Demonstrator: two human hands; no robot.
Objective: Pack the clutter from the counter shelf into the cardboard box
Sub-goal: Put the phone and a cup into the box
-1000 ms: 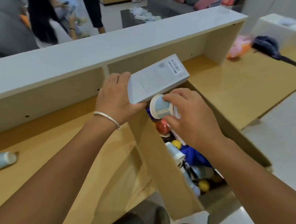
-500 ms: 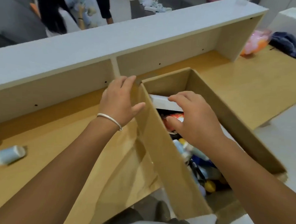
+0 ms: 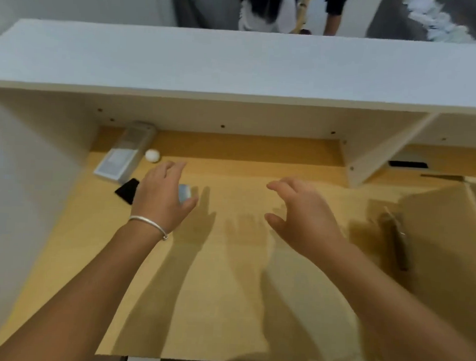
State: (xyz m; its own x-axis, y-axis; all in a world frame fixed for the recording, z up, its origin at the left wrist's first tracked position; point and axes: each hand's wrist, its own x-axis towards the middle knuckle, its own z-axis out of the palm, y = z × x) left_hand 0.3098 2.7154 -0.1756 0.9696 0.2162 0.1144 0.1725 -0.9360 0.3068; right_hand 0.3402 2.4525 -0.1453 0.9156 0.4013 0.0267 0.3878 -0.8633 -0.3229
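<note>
Ball (image 3: 152, 155) beside clear case (image 3: 128, 154), left hand (image 3: 161, 195) near.

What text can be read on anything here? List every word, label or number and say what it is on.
No text is readable in the head view.
Clear package at the back left of the shelf: a pale printed panel on it, too blurred to read.
Small light blue item under the left hand: no legible marking.
White ball, black flat item, cardboard box: no print visible.

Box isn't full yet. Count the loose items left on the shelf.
4: clear box back left, white ball beside it, black card, pale cylinder under the left hand.
</note>
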